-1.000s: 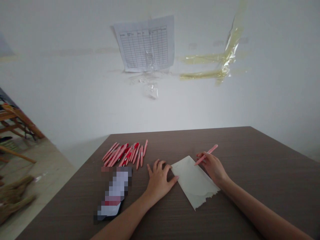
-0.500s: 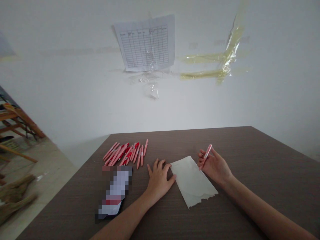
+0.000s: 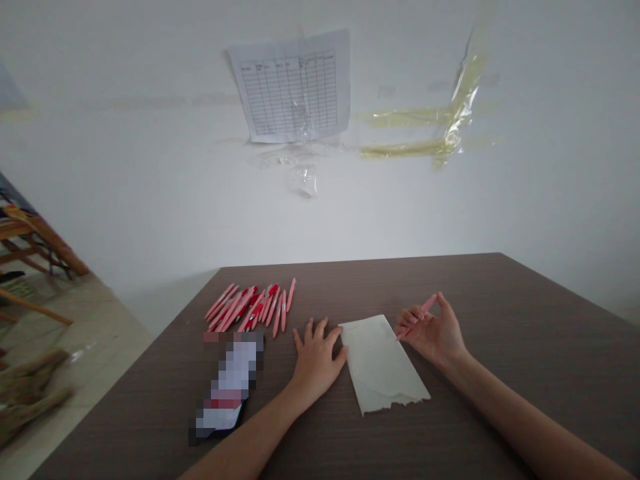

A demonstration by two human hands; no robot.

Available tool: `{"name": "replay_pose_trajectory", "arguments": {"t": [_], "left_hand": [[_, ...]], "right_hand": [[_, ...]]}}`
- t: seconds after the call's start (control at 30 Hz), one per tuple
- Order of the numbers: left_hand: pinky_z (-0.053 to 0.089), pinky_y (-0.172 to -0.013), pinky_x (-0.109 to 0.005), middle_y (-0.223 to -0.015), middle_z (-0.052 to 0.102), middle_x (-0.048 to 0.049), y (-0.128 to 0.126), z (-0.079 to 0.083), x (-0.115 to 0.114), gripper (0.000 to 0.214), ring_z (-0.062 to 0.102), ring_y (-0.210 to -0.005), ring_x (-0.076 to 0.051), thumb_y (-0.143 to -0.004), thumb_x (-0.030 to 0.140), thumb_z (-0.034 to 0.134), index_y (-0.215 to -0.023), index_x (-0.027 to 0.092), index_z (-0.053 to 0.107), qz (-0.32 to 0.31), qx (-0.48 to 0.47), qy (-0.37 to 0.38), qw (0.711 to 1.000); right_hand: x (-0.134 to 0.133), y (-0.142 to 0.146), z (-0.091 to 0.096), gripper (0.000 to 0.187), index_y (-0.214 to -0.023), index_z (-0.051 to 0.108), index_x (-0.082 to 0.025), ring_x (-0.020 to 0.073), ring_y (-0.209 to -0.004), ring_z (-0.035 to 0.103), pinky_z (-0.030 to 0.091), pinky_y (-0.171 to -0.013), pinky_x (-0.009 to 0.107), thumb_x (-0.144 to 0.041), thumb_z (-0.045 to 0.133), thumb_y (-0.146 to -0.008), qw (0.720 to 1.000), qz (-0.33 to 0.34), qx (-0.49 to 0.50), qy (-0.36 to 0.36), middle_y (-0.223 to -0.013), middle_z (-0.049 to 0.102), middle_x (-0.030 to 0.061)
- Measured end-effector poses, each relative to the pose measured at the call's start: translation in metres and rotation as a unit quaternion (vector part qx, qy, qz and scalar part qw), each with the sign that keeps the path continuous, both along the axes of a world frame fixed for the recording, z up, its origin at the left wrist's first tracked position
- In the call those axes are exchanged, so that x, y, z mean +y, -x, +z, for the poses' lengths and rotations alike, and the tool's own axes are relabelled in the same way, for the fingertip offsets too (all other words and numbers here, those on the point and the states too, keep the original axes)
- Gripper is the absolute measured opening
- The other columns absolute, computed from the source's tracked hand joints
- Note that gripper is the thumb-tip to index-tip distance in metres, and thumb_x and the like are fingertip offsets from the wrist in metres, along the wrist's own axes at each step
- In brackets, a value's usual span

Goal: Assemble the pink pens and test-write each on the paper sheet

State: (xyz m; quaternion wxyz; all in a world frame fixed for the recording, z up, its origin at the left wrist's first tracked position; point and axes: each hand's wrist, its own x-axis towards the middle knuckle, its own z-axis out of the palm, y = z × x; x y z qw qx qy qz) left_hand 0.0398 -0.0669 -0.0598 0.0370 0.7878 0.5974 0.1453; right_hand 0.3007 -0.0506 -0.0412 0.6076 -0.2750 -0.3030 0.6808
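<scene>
My right hand (image 3: 435,330) is closed round a pink pen (image 3: 417,315), palm turned up, just right of a white sheet of paper (image 3: 381,363) with a torn near edge. The pen's tip points toward the sheet's right edge. My left hand (image 3: 316,360) lies flat on the dark wooden table (image 3: 500,373) with fingers spread, its thumb touching the sheet's left edge. A heap of several pink and red pens (image 3: 253,307) lies on the table beyond and left of my left hand.
A dark flat object with a blurred face (image 3: 227,390) lies left of my left forearm. A printed table sheet (image 3: 293,87) and yellowed tape strips (image 3: 440,127) hang on the white wall. Wooden furniture (image 3: 30,247) stands on the floor at the left.
My right hand turned palm up and shifted the pen in its fingers. The paper swung round so that its long side runs more straight toward me. My left hand stayed nearly in place.
</scene>
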Motion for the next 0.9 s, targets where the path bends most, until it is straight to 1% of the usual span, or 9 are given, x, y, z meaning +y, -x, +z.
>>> {"name": "replay_pose_trajectory", "arguments": {"t": [0.13, 0.3, 0.47, 0.6, 0.7, 0.77, 0.83, 0.9], "left_hand": [[0.015, -0.111, -0.074, -0.149, 0.046, -0.0059, 0.0003, 0.0, -0.0004, 0.042, 0.028, -0.142, -0.04, -0.09, 0.043, 0.051, -0.13, 0.034, 0.057, -0.003, -0.003, -0.004, 1.0], [0.014, -0.109, -0.076, -0.148, 0.047, -0.0031, 0.0007, 0.0011, -0.0009, 0.042, 0.028, -0.142, -0.04, -0.09, 0.042, 0.051, -0.131, 0.034, 0.056, -0.011, -0.011, -0.002, 1.0], [0.013, -0.109, -0.076, -0.149, 0.047, -0.0025, 0.0007, 0.0016, -0.0016, 0.042, 0.027, -0.142, -0.041, -0.09, 0.043, 0.051, -0.131, 0.034, 0.056, -0.011, -0.013, -0.001, 1.0], [0.013, -0.109, -0.076, -0.149, 0.047, -0.0021, 0.0006, 0.0012, -0.0013, 0.042, 0.027, -0.142, -0.041, -0.091, 0.044, 0.049, -0.131, 0.034, 0.056, -0.012, -0.009, 0.0, 1.0], [0.013, -0.109, -0.076, -0.149, 0.047, -0.0018, 0.0005, 0.0004, -0.0006, 0.042, 0.028, -0.141, -0.041, -0.091, 0.045, 0.049, -0.131, 0.035, 0.056, -0.009, -0.005, -0.001, 1.0], [0.014, -0.11, -0.076, -0.149, 0.047, -0.0013, 0.0007, -0.0005, -0.0002, 0.041, 0.028, -0.141, -0.041, -0.091, 0.046, 0.049, -0.131, 0.035, 0.056, -0.008, -0.003, -0.004, 1.0], [0.014, -0.11, -0.076, -0.149, 0.047, -0.0009, 0.0009, -0.0013, -0.0001, 0.041, 0.028, -0.141, -0.041, -0.092, 0.046, 0.048, -0.131, 0.035, 0.056, -0.008, -0.001, -0.006, 1.0], [0.014, -0.11, -0.075, -0.15, 0.046, -0.0007, 0.0012, -0.0017, -0.0003, 0.041, 0.028, -0.141, -0.04, -0.092, 0.046, 0.048, -0.131, 0.035, 0.055, -0.008, 0.001, -0.007, 1.0]], "right_hand": [[0.0, -0.0009, -0.0013, 0.056, -0.054, 0.037, -0.026, 0.0202, -0.059, 0.042, 0.041, -0.063, 0.039, -0.074, 0.037, -0.083, 1.0, 0.007, 0.02, 0.001, -0.058, 0.04, 0.0009], [-0.0004, -0.001, -0.0012, 0.055, -0.055, 0.035, -0.027, 0.0213, -0.06, 0.042, 0.042, -0.063, 0.04, -0.076, 0.034, -0.081, 0.999, 0.001, -0.035, -0.011, -0.059, 0.038, 0.0005], [0.0, -0.0003, 0.0016, 0.056, -0.058, 0.041, -0.026, 0.0191, -0.057, 0.043, 0.043, -0.062, 0.038, -0.075, 0.039, -0.083, 1.0, 0.019, 0.017, 0.01, -0.06, 0.041, -0.0002], [0.0008, 0.001, 0.0025, 0.054, -0.06, 0.045, -0.024, 0.0167, -0.056, 0.044, 0.044, -0.059, 0.034, -0.071, 0.046, -0.085, 0.999, 0.013, 0.036, 0.023, -0.061, 0.043, -0.0008], [0.0021, 0.001, 0.0011, 0.046, -0.065, 0.052, -0.021, 0.014, -0.057, 0.046, 0.045, -0.058, 0.03, -0.06, 0.055, -0.087, 0.997, 0.019, 0.069, 0.032, -0.064, 0.047, -0.0009], [0.0035, 0.0005, -0.0007, 0.037, -0.07, 0.057, -0.019, 0.0126, -0.058, 0.047, 0.046, -0.058, 0.029, -0.051, 0.058, -0.088, 0.995, 0.019, 0.085, 0.041, -0.068, 0.053, -0.0001], [0.0051, 0.0, -0.0033, 0.025, -0.078, 0.062, -0.018, 0.012, -0.058, 0.048, 0.046, -0.057, 0.028, -0.041, 0.062, -0.088, 0.995, 0.003, 0.085, 0.049, -0.073, 0.056, 0.0004], [0.007, -0.0007, -0.0068, 0.016, -0.088, 0.066, -0.018, 0.0118, -0.059, 0.049, 0.047, -0.056, 0.027, -0.033, 0.064, -0.085, 0.996, -0.021, 0.066, 0.053, -0.074, 0.056, 0.0]]}}
